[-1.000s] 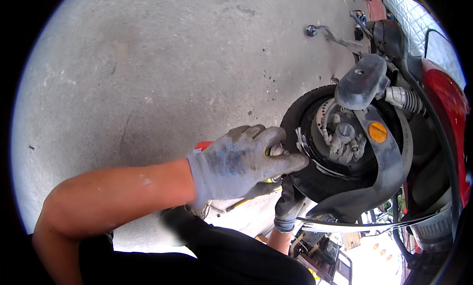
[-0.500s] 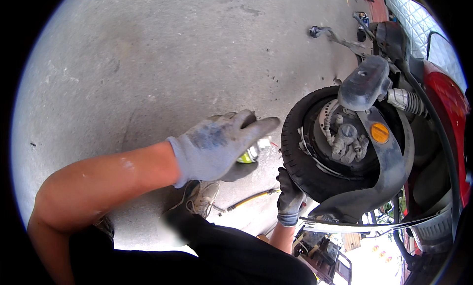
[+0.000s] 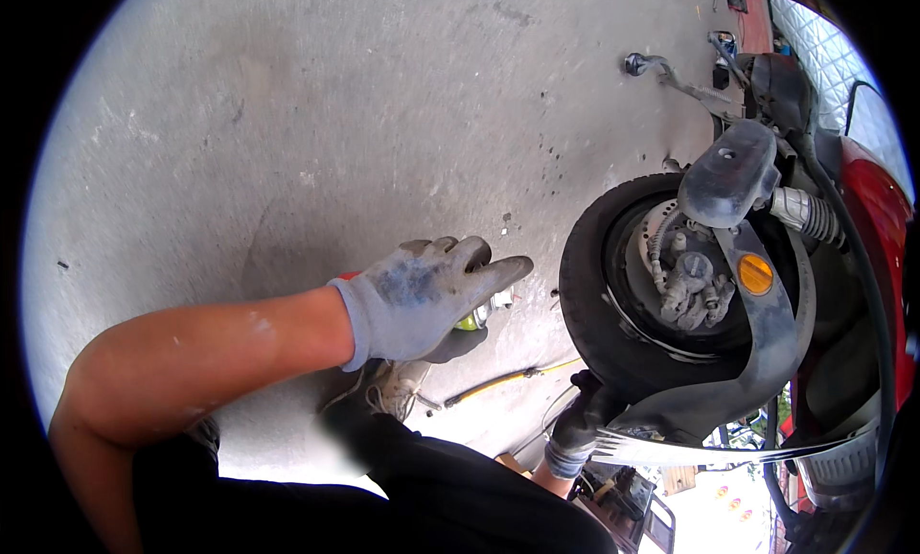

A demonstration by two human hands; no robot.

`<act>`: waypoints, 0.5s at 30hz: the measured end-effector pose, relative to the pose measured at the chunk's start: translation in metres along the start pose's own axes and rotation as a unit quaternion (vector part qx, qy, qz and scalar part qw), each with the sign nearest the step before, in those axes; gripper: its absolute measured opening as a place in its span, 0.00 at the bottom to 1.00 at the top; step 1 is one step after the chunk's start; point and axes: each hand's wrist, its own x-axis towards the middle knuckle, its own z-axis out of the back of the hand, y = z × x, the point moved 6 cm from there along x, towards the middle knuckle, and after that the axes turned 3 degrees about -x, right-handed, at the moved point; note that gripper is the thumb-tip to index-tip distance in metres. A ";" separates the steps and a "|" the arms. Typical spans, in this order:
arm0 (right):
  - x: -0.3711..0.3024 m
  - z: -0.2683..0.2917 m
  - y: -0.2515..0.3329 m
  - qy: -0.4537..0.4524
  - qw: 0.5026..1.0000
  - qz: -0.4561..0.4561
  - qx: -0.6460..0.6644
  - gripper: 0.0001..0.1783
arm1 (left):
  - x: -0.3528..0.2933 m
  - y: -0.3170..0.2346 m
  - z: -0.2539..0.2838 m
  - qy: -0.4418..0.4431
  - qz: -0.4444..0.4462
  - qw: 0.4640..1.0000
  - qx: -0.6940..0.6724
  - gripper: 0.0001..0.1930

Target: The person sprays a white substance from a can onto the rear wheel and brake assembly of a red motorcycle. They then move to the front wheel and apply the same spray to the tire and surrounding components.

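Note:
My left hand (image 3: 426, 295), in a grey work glove, is closed round a spray can (image 3: 470, 320). Green and silver parts of the can show below the fingers, and the index finger reaches out over its pale nozzle end (image 3: 502, 299). The can points toward a black tire (image 3: 594, 257) on a scooter-like vehicle's wheel, with a gap between them. Down at the tire's near edge is my right hand (image 3: 573, 422), in a darker-looking glove, its fingers curled against the rubber and partly hidden. Inside the wheel sit a dusty brake caliper (image 3: 692, 290) and a perforated disc (image 3: 644, 236).
A grey arm with a round orange reflector (image 3: 755, 274) crosses the wheel. Red bodywork (image 3: 877, 209) stands at the right. On the concrete floor (image 3: 287, 123) lies a yellow-and-black hose or cable (image 3: 498, 383), close to my shoe (image 3: 395, 386). A toolbox-like dark case (image 3: 623, 501) is at lower right.
The wheel has turned, with its tread blurred and the rim marks shifted. My right hand has moved nearer along the tire's edge. The left hand with the spray can sits slightly farther from the tire.

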 end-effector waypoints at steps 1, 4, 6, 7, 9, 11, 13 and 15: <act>0.002 -0.004 -0.003 0.057 0.997 0.042 0.031 0.44 | 0.002 -0.001 -0.001 -0.005 -0.001 1.000 0.000 0.40; -0.003 -0.028 0.012 0.037 0.998 -0.036 0.037 0.40 | 0.005 -0.007 0.007 -0.034 -0.014 0.998 -0.049 0.39; 0.003 -0.036 0.011 0.031 0.995 -0.098 0.010 0.31 | 0.004 -0.017 0.018 -0.069 -0.052 0.994 -0.060 0.38; 0.008 -0.035 0.011 0.058 0.994 -0.092 -0.033 0.29 | 0.005 -0.022 0.022 -0.085 -0.072 0.991 -0.067 0.37; 0.012 -0.038 0.014 0.078 0.990 -0.076 -0.086 0.29 | 0.008 -0.021 0.026 -0.092 -0.053 0.986 -0.130 0.35; 0.011 -0.035 0.014 0.063 0.992 -0.092 -0.065 0.30 | 0.012 -0.021 0.029 -0.110 -0.047 0.980 -0.157 0.33; 0.013 -0.036 0.014 0.043 0.995 -0.074 -0.056 0.33 | 0.016 -0.021 0.034 -0.138 -0.052 0.978 -0.149 0.31; 0.017 -0.042 0.027 0.013 0.995 -0.084 -0.061 0.22 | 0.018 -0.021 0.033 -0.138 -0.049 0.979 -0.145 0.30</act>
